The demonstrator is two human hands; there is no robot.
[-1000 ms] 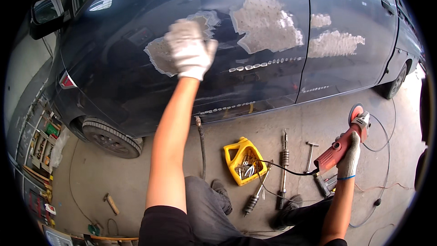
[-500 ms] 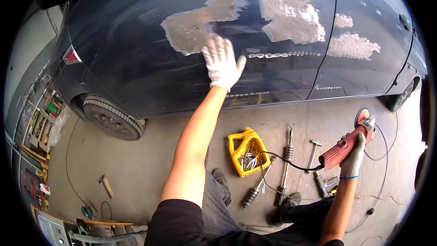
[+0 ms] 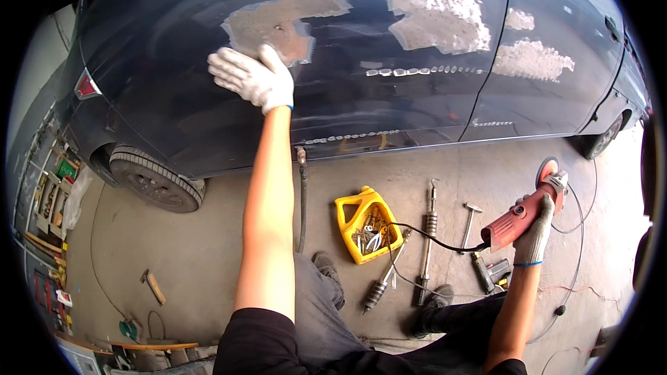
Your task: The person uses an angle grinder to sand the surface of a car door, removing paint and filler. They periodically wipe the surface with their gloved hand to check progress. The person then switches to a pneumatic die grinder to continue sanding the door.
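My left hand, in a white knit glove, lies flat with fingers stretched out over the dark blue car door. It is at the lower edge of a sanded patch of bare metal and grey primer. Off to the right, my right hand, also gloved, grips a red angle grinder by its body. The grinder's round orange disc points up, away from the door. Whether the disc is turning cannot be made out.
On the floor stand a cut yellow jug of small hardware, slide hammers, a T-handled tool and a hammer. The grinder's black cord crosses over them. Other bare patches mark the door.
My left hand has moved left along the door, its fingers now turned leftward, uncovering the sanded patch's lower right part. The grinder stays in my right hand. The view has shifted slightly.
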